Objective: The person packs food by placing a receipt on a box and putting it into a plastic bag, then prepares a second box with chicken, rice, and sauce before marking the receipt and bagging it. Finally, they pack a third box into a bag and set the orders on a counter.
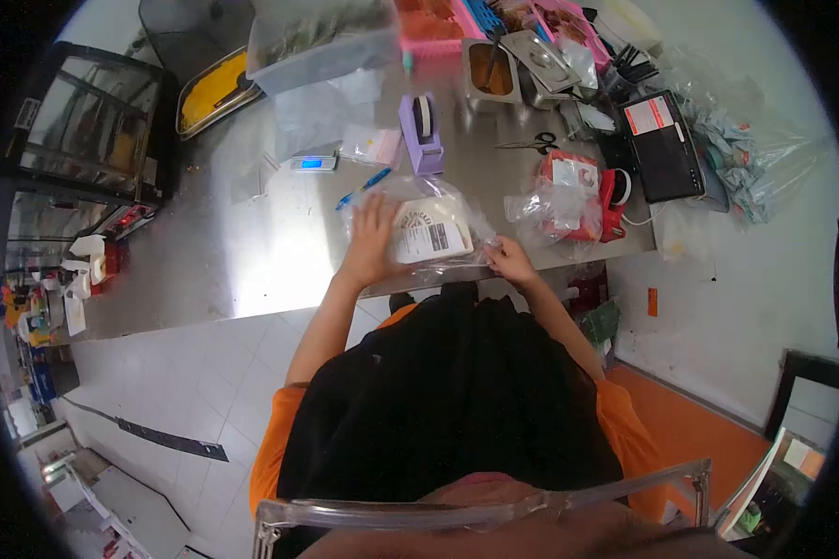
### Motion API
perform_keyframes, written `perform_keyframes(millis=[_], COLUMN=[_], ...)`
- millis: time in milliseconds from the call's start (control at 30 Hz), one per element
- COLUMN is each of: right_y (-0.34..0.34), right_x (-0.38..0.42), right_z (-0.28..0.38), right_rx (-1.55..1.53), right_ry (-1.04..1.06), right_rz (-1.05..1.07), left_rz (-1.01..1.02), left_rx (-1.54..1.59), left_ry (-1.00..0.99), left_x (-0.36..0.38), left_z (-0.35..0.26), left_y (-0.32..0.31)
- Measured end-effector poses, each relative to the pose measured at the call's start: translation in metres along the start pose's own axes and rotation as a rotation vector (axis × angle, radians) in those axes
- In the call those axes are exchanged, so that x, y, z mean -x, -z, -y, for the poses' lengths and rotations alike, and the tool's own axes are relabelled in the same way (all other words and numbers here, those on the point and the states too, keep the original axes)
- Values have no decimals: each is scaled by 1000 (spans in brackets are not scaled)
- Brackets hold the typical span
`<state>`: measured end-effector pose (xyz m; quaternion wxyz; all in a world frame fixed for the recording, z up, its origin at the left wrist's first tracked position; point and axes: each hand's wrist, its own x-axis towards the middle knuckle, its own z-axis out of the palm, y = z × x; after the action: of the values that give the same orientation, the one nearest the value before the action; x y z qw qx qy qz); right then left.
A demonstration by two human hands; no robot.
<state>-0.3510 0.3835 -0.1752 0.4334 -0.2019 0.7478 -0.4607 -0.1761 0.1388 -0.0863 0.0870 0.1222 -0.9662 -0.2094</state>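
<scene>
A clear plastic bag (pixel 483 226) lies at the front edge of the steel table (pixel 289 270), around a pale food box (pixel 431 231) with a printed chicken label. My left hand (pixel 373 240) rests with fingers spread on the bag's left side, beside the box. At the other end my right hand (pixel 510 260) pinches the edge of the plastic bag, fingers closed. Just above my left hand is a blue pen (pixel 363 189). Farther back stand a purple tape dispenser (pixel 422 138) and a small digital scale (pixel 313 164).
Right of the bag are a red and white packet (pixel 573 191) in plastic, a red tape dispenser (pixel 615 200), scissors (pixel 531 143) and a black tablet (pixel 665 149). At the back are a translucent tub (pixel 326 56), a metal sauce container (pixel 490 74) and pink baskets (pixel 429 37). A glass display case (pixel 84 121) stands left.
</scene>
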Motion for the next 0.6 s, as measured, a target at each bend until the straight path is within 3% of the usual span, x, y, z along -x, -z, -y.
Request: perform_keyframes(millis=[67, 133, 233, 267, 300, 367, 400, 500, 533, 567, 600], right_y=[2, -5, -23, -29, -34, -50, -55, -58, -55, -53, -51], right_x=[3, 22, 46, 37, 24, 10, 4, -35, -38, -37, -36], right_z=[3, 48, 99, 96, 94, 123, 136, 126, 129, 132, 133], right_rx=[152, 320, 886, 865, 830, 925, 976, 1056, 1019, 982, 944], right_ry=[59, 63, 599, 739, 871, 963, 1013, 890, 880, 869, 855], right_rz=[-159, -308, -507, -232, 47, 96, 116, 108, 113, 113, 113], left_rz=[-95, -131, -90, 10, 57, 146, 97, 127, 37, -39, -75], left_rx=[52, 227, 625, 432, 458, 505, 506, 616, 859, 830, 1105], left_ry=[134, 290, 368, 314, 360, 447, 340, 303, 326, 410, 588], left_x=[11, 33, 62, 64, 59, 43, 37, 35, 34, 42, 44], left_z=[1, 29, 79, 86, 83, 72, 71, 74, 45, 49, 25], left_y=[2, -9, -39, -38, -37, -32, -36, -49, -29, -41, -29])
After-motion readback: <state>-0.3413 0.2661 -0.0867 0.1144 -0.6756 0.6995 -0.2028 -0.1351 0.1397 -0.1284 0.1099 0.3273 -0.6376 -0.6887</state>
